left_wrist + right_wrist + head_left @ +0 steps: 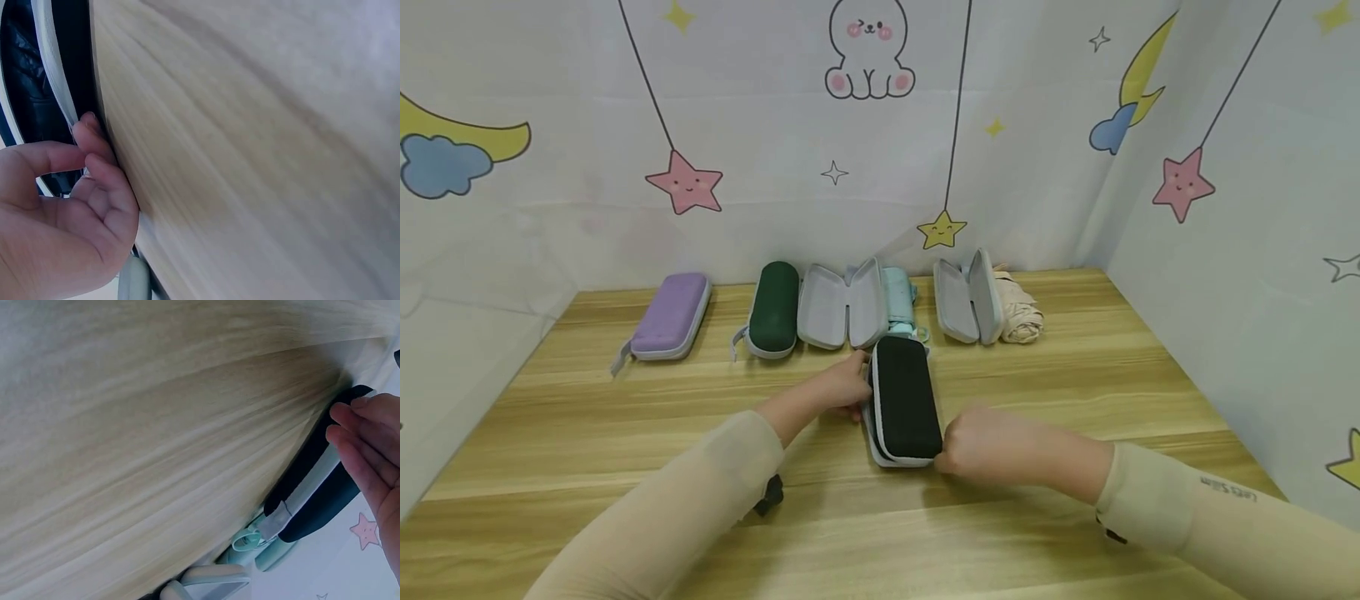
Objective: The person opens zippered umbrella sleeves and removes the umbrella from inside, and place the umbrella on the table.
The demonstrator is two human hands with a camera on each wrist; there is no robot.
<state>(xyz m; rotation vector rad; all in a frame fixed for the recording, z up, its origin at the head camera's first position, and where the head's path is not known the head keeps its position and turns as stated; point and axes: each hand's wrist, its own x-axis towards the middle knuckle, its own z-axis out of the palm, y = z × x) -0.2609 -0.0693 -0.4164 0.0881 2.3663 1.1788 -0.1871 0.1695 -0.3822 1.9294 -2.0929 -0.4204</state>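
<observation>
A black zip case (pixel 912 400) with pale edging lies at the middle of the wooden table. Its left side gapes in the left wrist view, where dark shiny material (pixel 25 69) shows inside. My left hand (pixel 842 385) grips that side, thumb and fingers curled at the pale zip edge (pixel 59 81). At the near right corner, my right hand (pixel 983 446) pinches the case with thumb and fingertips. Past that hand, in the right wrist view, a pale band (pixel 312 475) runs along the case's side to a small grey tab (pixel 275 520).
Along the back stand a purple case (pixel 666 312), a dark green case (pixel 777 304), two open grey-lined cases (pixel 825 310) (pixel 957 307), a teal folded bundle (pixel 898 296) and a cream wrapped bundle (pixel 1021 308). A printed white curtain (pixel 760 125) hangs behind the table.
</observation>
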